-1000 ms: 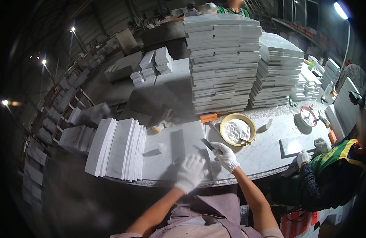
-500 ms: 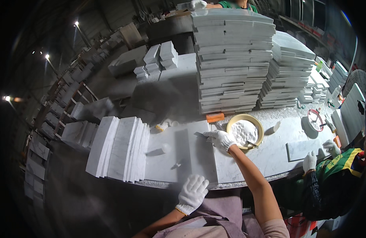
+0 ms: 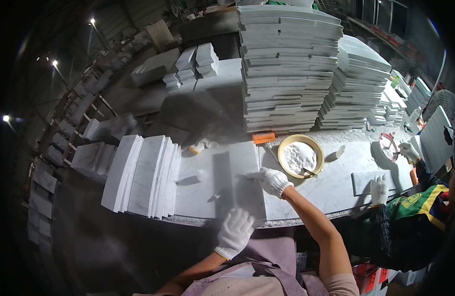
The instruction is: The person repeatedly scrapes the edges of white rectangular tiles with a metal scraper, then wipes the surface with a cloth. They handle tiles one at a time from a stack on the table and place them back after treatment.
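White knit gloves cover both of the person's hands. The right hand point(image 3: 271, 180) now lies on the marble slab point(image 3: 227, 177), fingers loosely curled, a thin dark tool tip showing at the fingertips; whether they truly pinch it is hard to tell. Half a second ago this hand reached nearer the yellow bowl point(image 3: 300, 156) of white paste; it has since drawn back over the slab's far right part, which suggests paste is being carried to the stone. The left hand point(image 3: 235, 233) has come up from below the table edge to the slab's near edge, fingers relaxed, holding nothing. Left of the slab stands a row of upright marble tiles point(image 3: 141, 175). Beyond the slab rises a tall stack of slabs point(image 3: 286, 69). Right of the slab, a co-worker's gloved hand point(image 3: 379, 190) presses another tile.
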Motion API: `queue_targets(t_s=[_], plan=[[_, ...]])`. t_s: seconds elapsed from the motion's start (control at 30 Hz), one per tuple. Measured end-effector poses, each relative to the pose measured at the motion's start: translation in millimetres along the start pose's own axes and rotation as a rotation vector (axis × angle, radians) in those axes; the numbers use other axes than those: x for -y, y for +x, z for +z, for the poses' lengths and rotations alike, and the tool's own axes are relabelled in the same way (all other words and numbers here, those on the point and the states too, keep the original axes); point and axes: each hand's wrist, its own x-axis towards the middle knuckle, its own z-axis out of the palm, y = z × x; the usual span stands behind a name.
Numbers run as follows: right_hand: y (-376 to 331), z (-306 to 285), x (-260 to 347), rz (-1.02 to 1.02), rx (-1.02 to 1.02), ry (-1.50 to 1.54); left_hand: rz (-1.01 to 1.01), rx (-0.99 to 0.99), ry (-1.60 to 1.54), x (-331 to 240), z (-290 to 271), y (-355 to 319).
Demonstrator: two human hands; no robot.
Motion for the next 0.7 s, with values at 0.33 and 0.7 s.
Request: queue_targets(t_s=[0.33, 0.7], plan=[[-81.4, 6.0, 33.7, -0.078, 0.167, -0.195, -0.044, -0.059, -0.463, 2.2, -31.4, 5.7], [-52.5, 14.6, 16.1, -0.057, -0.069, -0.084, -0.131, -0.299, -0.52, -9.7, -48.9, -16.0]])
